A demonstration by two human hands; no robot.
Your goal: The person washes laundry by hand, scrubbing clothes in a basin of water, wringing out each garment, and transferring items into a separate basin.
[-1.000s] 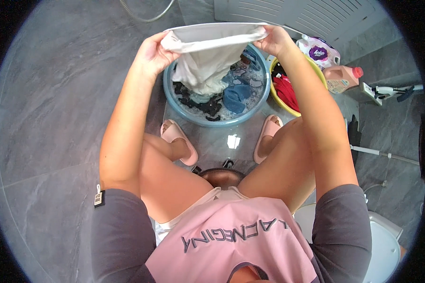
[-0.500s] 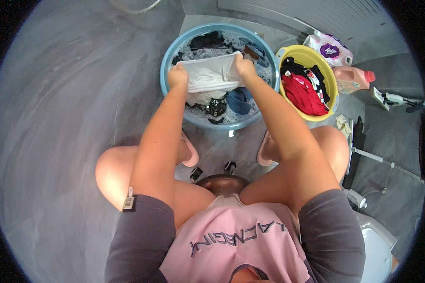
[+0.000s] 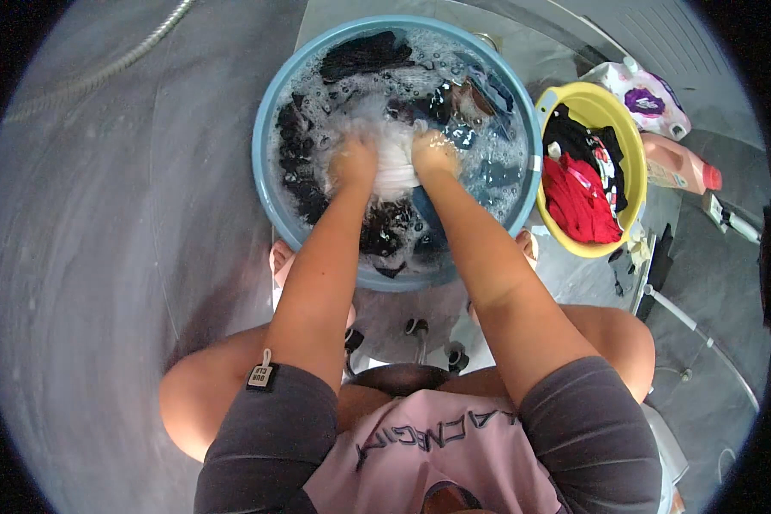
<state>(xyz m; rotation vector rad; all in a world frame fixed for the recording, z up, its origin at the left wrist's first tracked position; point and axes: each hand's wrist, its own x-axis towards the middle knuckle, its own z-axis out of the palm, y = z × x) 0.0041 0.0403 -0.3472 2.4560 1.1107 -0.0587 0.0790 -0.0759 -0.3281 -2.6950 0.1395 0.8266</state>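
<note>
Both of my hands are down in the soapy water of a large blue basin (image 3: 266, 188). My left hand (image 3: 354, 161) grips one side of a white garment (image 3: 394, 167), and my right hand (image 3: 435, 156) grips the other. The garment is bunched between them, partly under the suds; its exact kind cannot be made out. Foam and water blur my fingertips. Dark clothes (image 3: 364, 58) float around my hands, with a blue cloth (image 3: 428, 214) below the right one and a brown piece (image 3: 473, 101) farther right.
Right of the basin stands a yellow tub (image 3: 636, 163) holding red clothes (image 3: 578, 201) and black ones. Beyond it are a white and purple package (image 3: 647, 101) and a pink bottle with a red cap (image 3: 678, 163). A metal hose (image 3: 146, 47) lies at the upper left.
My hands have lowered the white garment from above the basin into the water and come closer together. The stretched cloth is now bunched. The view has shifted, so the basin looks larger.
</note>
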